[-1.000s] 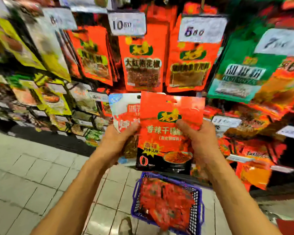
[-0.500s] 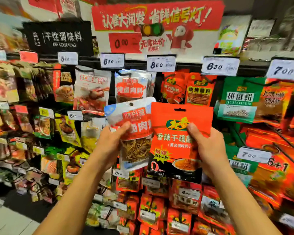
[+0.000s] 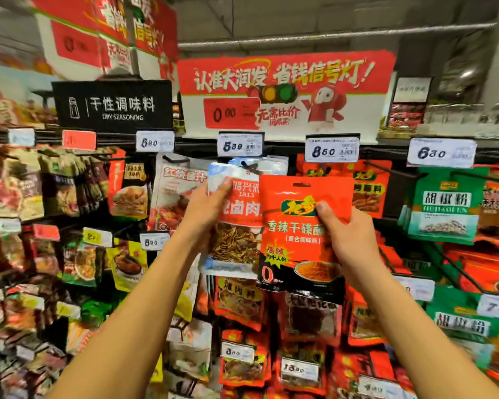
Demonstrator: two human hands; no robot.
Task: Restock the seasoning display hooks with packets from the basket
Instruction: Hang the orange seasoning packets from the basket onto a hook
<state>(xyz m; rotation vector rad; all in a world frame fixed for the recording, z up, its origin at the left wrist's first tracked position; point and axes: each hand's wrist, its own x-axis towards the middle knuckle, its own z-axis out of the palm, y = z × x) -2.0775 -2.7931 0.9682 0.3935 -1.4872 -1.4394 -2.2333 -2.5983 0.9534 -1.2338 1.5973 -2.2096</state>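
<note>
My left hand (image 3: pixel 203 214) grips a white and red seasoning packet (image 3: pixel 236 223) with a clear window, raised in front of the top hook row under the 6.39 price tag (image 3: pixel 239 145). My right hand (image 3: pixel 349 237) holds a red packet (image 3: pixel 297 234) with a black lower part by its right side, thumb on its front. This red packet overlaps the right edge of the white one. Its hang hole is near its top edge, below the 8.60 price tag (image 3: pixel 332 151). The basket is out of view.
Hooks full of hanging packets cover the display: brown and yellow ones at the left, red ones (image 3: pixel 242 306) below my hands, green packets (image 3: pixel 444 208) at the right. A black "DRY SEASONING" sign (image 3: pixel 113 106) and a red banner (image 3: pixel 285 82) hang above the top row.
Both hands have lifted the two packets from over the basket up to the top hook row. My view has tilted up, so the floor and basket have dropped out of sight.
</note>
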